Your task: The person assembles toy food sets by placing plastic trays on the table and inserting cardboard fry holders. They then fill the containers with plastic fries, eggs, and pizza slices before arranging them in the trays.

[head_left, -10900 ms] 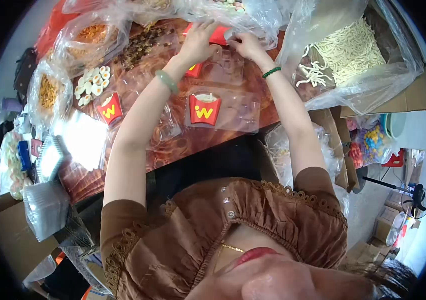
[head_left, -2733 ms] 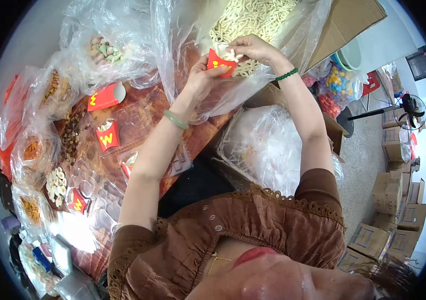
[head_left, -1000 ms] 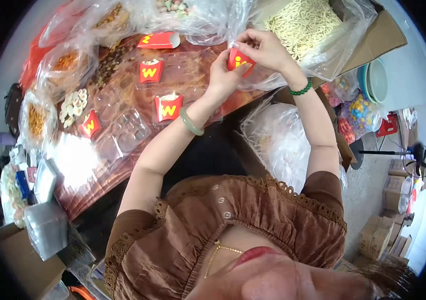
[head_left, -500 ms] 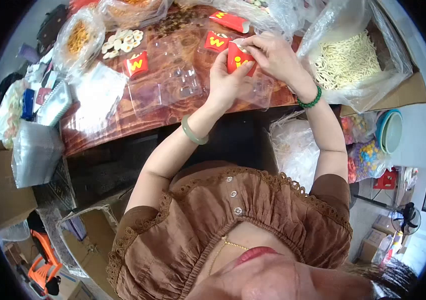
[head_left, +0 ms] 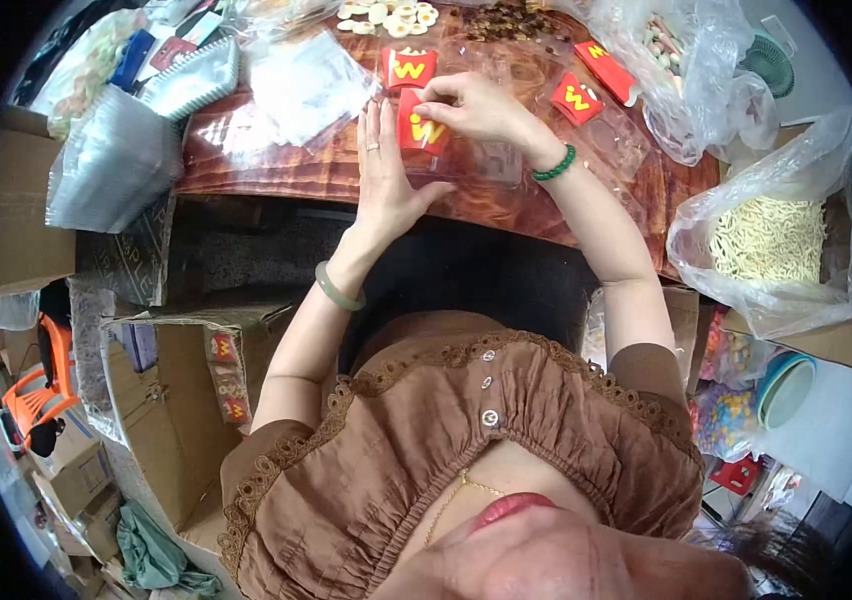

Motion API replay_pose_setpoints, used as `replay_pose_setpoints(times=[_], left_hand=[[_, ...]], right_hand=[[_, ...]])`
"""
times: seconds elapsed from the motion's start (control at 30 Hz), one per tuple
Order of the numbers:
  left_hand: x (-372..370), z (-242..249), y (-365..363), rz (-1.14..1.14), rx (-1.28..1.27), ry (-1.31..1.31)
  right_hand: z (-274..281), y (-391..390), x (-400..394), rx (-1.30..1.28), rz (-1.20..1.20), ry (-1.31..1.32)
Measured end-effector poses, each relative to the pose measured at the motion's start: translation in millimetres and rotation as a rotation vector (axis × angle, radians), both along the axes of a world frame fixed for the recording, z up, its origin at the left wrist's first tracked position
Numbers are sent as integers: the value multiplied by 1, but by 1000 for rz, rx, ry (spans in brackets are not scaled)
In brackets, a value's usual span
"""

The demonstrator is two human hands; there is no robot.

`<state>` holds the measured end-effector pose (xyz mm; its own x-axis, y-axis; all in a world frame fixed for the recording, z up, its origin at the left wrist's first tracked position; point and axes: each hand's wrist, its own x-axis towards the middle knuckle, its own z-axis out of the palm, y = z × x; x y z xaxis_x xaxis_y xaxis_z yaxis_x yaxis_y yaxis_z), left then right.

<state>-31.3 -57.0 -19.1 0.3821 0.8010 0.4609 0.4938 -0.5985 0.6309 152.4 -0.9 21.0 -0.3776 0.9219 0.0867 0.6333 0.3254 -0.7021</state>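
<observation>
A small red fry carton [head_left: 420, 136] with a yellow W-like mark lies on the table in front of me. My right hand [head_left: 481, 108], with a green bead bracelet at the wrist, pinches its upper right part between curled fingers. Along the carton's left edge rests my left hand [head_left: 383, 165], fingers stretched out flat and thumb spread to the side. Just above is a second red carton [head_left: 409, 68], also marked in yellow. Farther right on the table are another small red carton [head_left: 577, 98] and a longer one [head_left: 606, 72].
Clear plastic trays [head_left: 491, 160] lie under and right of the hands. Clear plastic sheets [head_left: 306, 95] and stacked clear containers [head_left: 116, 160] are at left. Egg-like candies [head_left: 386, 14] sit at the back. A plastic-lined box of pale strands [head_left: 768, 240] stands right.
The view has turned left. Both hands have brought the carton leftward, beside another red carton. My left hand has let go and flattened out; the right still holds it.
</observation>
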Motion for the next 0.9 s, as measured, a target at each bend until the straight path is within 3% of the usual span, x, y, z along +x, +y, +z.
replay_pose_setpoints(times=[0.17,0.23,0.3,0.37,0.47,0.57,0.67,0.9], left_hand=[[10,-36,-4,70,-45,-45],[15,-38,-7,134,-15,-53],[22,-37,-10,174,-34,-39],[25,-36,-10,216,-20,-10],[24,-36,-8,175,-38,62],[24,-36,-8,166,-35,86],[24,-34,-8,187,-15,89],[27,-41,-4,93,27,72]], right_hand=[[-30,8,-19,72,123,-140],[-25,7,-15,-24,28,47],[-27,8,-10,-62,3,45],[-25,6,-4,55,121,46],[-17,11,5,235,139,-106],[-15,14,10,323,136,-61],[-15,9,18,217,-16,-79],[-23,-7,6,98,-79,-209]])
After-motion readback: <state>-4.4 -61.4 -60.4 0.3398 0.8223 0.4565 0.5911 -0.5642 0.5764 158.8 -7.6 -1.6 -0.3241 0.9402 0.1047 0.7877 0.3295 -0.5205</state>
